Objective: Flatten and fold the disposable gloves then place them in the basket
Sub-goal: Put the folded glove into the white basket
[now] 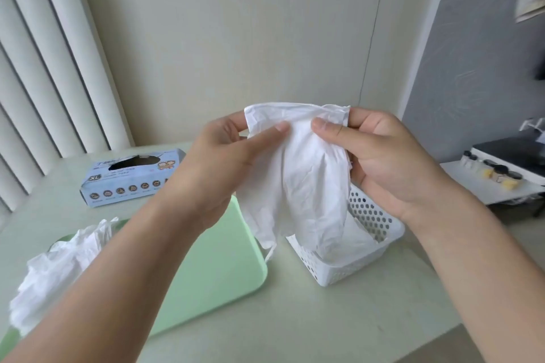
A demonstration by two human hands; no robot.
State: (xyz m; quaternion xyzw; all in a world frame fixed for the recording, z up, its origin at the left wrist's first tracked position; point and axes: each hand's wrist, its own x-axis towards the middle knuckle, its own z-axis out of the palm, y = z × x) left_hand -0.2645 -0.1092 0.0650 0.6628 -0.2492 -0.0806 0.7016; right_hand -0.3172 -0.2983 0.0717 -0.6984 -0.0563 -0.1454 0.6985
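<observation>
both hands held one white disposable glove [298, 174] up in the air above the surface [339, 321]. the left hand [224, 153] pinched the glove's upper left corner between thumb and forefinger, and the right hand [380, 156] pinched the upper right edge with its fingers curled behind the film. the glove hung crumpled from that top edge, its long axis running downward, its lower end dangling over the near rim of the white perforated basket [371, 221], which sat just below and slightly right, nearer the right hand. something white already lay inside the basket. a heap of loose gloves [59, 271] waited on the green tray [218, 268] to the left, beside the glove box [129, 177]. the glove looked not yet flattened, so it probably needed laying down first.
</observation>
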